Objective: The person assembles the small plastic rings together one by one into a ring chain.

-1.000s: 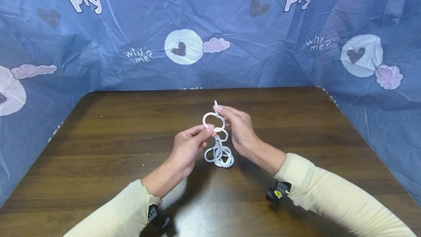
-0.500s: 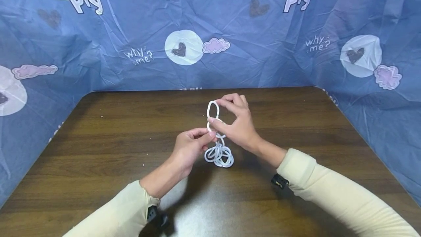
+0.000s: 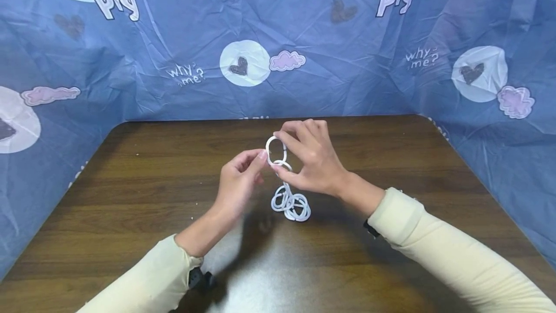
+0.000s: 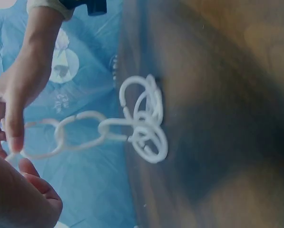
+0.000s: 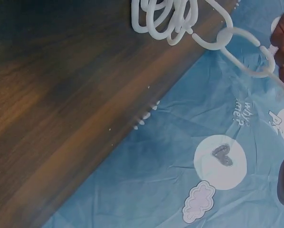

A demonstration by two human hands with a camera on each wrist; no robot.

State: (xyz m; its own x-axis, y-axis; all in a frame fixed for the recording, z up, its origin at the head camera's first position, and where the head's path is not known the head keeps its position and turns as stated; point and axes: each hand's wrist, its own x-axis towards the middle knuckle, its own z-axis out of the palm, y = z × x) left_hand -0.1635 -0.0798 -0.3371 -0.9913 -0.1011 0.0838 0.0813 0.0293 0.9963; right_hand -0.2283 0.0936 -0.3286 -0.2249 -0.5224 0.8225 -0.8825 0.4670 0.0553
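Note:
A white plastic chain of oval links [image 4: 61, 135] rises from the tabletop, its lower links [image 3: 298, 219] lying in a loose heap. Above the heap, my right hand [image 3: 312, 158] holds the top link [image 3: 267, 146] between forefinger above and thumb below. At that link's left side, my left hand [image 3: 234, 177] pinches the edge with thumb and forefinger. In the left wrist view, my right hand [image 4: 25, 80] comes from the top and my left hand [image 4: 25, 194] fills the lower left corner. Fingers at the right edge of the right wrist view are partly cut off.
The brown wooden table [image 3: 143, 216] has tiny white specks on it. Blue printed cloth [image 3: 330, 86] hangs behind and along both sides. Dark wrist cameras [image 3: 197, 279] sit under the cream sleeves [image 3: 456, 250].
My right hand has shifted from pinching the top link's side to spanning it from top to bottom. My left hand has moved up and left, from the link below to the top link.

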